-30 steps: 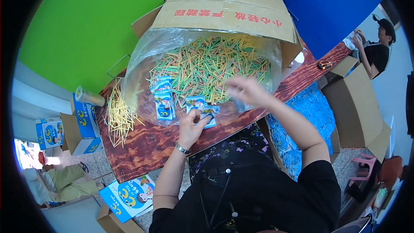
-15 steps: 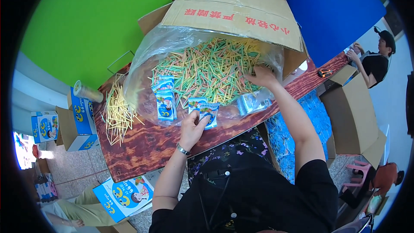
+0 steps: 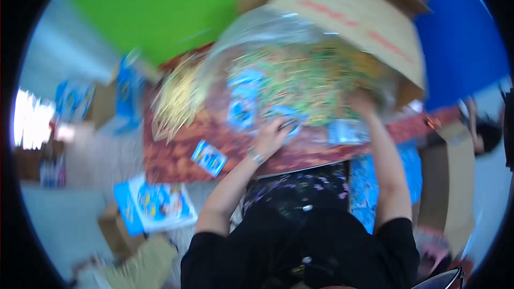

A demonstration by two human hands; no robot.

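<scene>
The picture is smeared by motion. My left hand [image 3: 273,135] is at the near edge of the stick pile, its fingers curled and closed on a small blue snack packet [image 3: 290,113]. My right hand [image 3: 362,103] reaches into the right side of the heap of thin yellow, green and pink sticks [image 3: 310,83], its fingers blurred among them. The sticks lie in a clear plastic bag [image 3: 257,27] spilling from a cardboard carton [image 3: 342,5]. Several blue packets [image 3: 243,101] lie left of my left hand. A single packet [image 3: 209,158] lies apart near the table's front edge.
A bundle of pale yellow sticks [image 3: 179,96] lies on the left of the red-brown table [image 3: 166,163]. Blue printed boxes [image 3: 160,203] stand beyond its left side and front corner. An open carton [image 3: 447,182] and blue wrapping [image 3: 401,176] are at right. Another person [image 3: 484,131] shows at far right.
The view has turned and shifted, so the table sits farther right. A single packet now lies near the front edge, left of my left wrist. My right hand remains among the sticks.
</scene>
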